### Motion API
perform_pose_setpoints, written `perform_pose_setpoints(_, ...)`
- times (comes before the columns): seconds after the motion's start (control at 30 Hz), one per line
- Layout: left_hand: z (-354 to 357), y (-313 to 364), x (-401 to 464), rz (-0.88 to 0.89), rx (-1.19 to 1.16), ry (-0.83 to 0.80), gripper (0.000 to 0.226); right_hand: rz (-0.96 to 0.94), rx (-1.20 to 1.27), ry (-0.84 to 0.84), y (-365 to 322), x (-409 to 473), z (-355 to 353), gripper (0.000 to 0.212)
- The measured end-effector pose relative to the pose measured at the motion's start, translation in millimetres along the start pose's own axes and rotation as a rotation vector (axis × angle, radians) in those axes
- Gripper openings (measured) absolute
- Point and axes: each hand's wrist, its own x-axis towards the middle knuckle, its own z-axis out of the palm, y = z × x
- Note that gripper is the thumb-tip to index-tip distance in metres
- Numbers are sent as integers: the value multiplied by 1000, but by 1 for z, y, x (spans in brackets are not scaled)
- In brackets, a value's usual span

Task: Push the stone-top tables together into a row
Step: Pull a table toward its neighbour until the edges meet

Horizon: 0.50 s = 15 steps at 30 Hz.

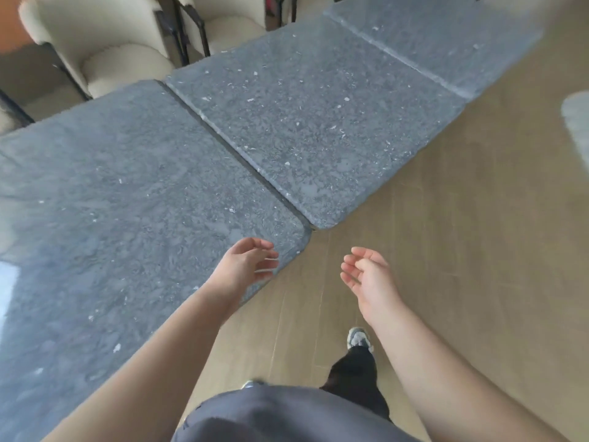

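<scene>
Three grey stone-top tables stand in a diagonal row from lower left to upper right. The near table (pixel 121 224) fills the left side. The middle table (pixel 306 122) lies next to it with a thin dark gap between them. The far table (pixel 439 36) touches the middle one at a pale seam. My left hand (pixel 245 266) hovers over the near table's front right corner, fingers loosely curled and holding nothing. My right hand (pixel 366 272) hangs over the floor to the right of that corner, fingers relaxed and empty.
Cream upholstered chairs (pixel 105 49) with dark metal frames stand behind the tables at the upper left. Light wooden floor (pixel 478 234) spreads out on the right. My legs and one shoe (pixel 359 339) are below. A pale blurred object (pixel 578 122) shows at the right edge.
</scene>
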Motion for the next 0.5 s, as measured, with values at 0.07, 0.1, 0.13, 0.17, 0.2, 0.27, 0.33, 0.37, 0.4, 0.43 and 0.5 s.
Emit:
perform_pose_setpoints(0.07, -19, 8, -14, 17, 111, -74, 16, -36, 64, 76, 16, -39, 9, 34)
perform_pose_setpoints(0.1, -28, 12, -21, 40, 158, -92, 19, -57, 69, 108, 23, -58, 13, 33)
perform_pose_setpoints(0.13, -35, 16, -28, 70, 194, -111, 20, -89, 63, 137, 29, -76, 17, 33)
perform_pose_setpoints(0.17, -42, 20, -36, 98, 220, -128, 21, -124, 50, 162, 33, -94, 20, 33)
perform_pose_setpoints(0.2, -50, 22, -43, 120, 236, -148, 21, -156, 37, 188, 37, -111, 23, 35)
perform_pose_setpoints(0.27, -61, 25, -58, 152, 246, -188, 23, -206, 20, 221, 44, -143, 28, 38)
perform_pose_setpoints(0.33, -66, 27, -72, 165, 230, -206, 24, -243, 9, 232, 49, -169, 29, 39)
perform_pose_setpoints(0.37, -68, 27, -80, 172, 212, -217, 24, -263, 2, 234, 53, -182, 30, 39)
perform_pose_setpoints(0.4, -70, 28, -91, 180, 193, -233, 24, -282, -5, 239, 59, -198, 32, 39)
perform_pose_setpoints(0.43, -73, 27, -104, 193, 185, -249, 24, -295, -7, 243, 66, -213, 33, 38)
perform_pose_setpoints(0.5, -81, 21, -135, 237, 189, -293, 23, -319, 20, 254, 85, -243, 37, 37)
